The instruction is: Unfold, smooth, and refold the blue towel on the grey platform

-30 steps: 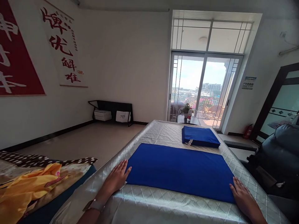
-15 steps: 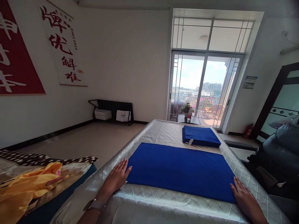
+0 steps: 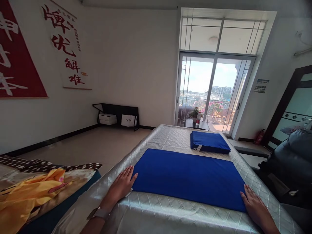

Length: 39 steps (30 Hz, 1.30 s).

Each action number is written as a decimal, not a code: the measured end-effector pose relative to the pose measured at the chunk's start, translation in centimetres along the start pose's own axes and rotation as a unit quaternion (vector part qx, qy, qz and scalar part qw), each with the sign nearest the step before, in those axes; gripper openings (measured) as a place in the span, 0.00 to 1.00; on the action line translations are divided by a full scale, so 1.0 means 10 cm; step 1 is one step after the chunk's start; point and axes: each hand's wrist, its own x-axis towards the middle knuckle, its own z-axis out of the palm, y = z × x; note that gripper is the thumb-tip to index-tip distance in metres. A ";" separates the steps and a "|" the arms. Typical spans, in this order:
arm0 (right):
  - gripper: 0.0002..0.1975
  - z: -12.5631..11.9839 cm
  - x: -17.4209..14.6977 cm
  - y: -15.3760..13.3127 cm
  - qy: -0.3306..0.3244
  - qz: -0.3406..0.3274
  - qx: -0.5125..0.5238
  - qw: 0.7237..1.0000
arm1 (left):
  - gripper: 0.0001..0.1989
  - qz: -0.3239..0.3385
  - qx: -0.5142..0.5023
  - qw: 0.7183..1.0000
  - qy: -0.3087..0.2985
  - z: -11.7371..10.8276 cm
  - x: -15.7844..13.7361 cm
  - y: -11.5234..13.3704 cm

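Note:
A blue cloth (image 3: 190, 178), folded to a wide flat rectangle, lies across a table with a silvery quilted cover (image 3: 168, 208). My left hand (image 3: 123, 184) rests flat at the cloth's left edge, fingers stretched out and thumb by its border. At the opposite end, my right hand (image 3: 254, 202) lies against the right edge with its fingers extended. Neither hand grips anything. Behind the cloth sits a neat stack of folded blue cloths (image 3: 209, 141), with a small white tag hanging from its front left corner.
Yellow printed fabric (image 3: 36, 191) is heaped at the lower left. On the right stands a dark bulky bag or garment (image 3: 292, 159). Beyond the table are a small black table (image 3: 197, 124) with a bottle (image 3: 198, 119), and a glass sliding door (image 3: 214, 94). A black rack (image 3: 117, 112) stands against the wall.

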 end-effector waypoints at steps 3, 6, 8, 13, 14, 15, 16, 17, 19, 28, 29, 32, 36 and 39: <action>0.37 -0.04 0.00 -0.03 -0.001 0.018 0.023 1.000 | 0.31 -0.039 0.003 0.998 -0.047 -0.05 0.00 0.04; 0.37 -0.05 -0.01 -0.03 0.006 0.024 0.038 0.999 | 0.30 -0.028 0.001 0.998 -0.048 -0.08 0.00 0.08; 0.37 -0.03 -0.01 -0.02 0.009 0.023 0.043 0.999 | 0.31 -0.031 0.000 0.999 -0.044 -0.09 0.01 0.09; 0.37 0.00 0.00 0.00 0.014 0.011 0.046 0.999 | 0.31 -0.039 0.009 0.998 -0.046 -0.09 0.01 0.08; 0.36 0.00 0.01 -0.01 0.016 0.009 0.047 0.999 | 0.31 -0.029 0.013 0.999 -0.043 -0.09 0.00 0.07; 0.36 -0.01 0.01 -0.01 0.018 0.009 0.049 0.999 | 0.30 -0.020 0.017 0.999 -0.040 -0.08 0.00 0.06; 0.36 -0.01 0.01 -0.02 0.021 0.012 0.051 0.998 | 0.29 -0.012 0.021 0.999 -0.037 -0.07 0.00 0.05; 0.36 -0.02 0.01 -0.03 0.023 0.015 0.052 0.998 | 0.29 -0.003 0.025 0.999 -0.033 -0.06 0.00 0.04; 0.36 -0.03 0.01 -0.03 0.025 0.021 0.051 0.998 | 0.28 0.007 0.030 0.999 -0.028 -0.05 -0.01 0.03; 0.38 0.05 0.03 0.02 0.007 0.004 0.013 1.000 | 0.26 0.017 0.043 0.998 -0.047 -0.08 -0.01 0.05; 0.38 0.05 0.03 0.02 0.004 0.008 0.012 1.000 | 0.27 0.004 0.036 0.998 -0.049 -0.09 -0.01 0.06; 0.39 0.06 0.03 0.02 0.006 0.025 0.021 0.999 | 0.30 -0.034 0.021 0.998 -0.055 -0.13 -0.01 0.10; 0.37 0.05 0.02 0.02 0.003 0.021 0.024 0.999 | 0.29 -0.028 0.010 0.998 -0.059 -0.18 0.00 0.13; 0.36 0.02 0.02 0.00 -0.001 0.016 0.019 1.000 | 0.29 -0.033 0.005 0.997 -0.065 -0.19 0.00 0.15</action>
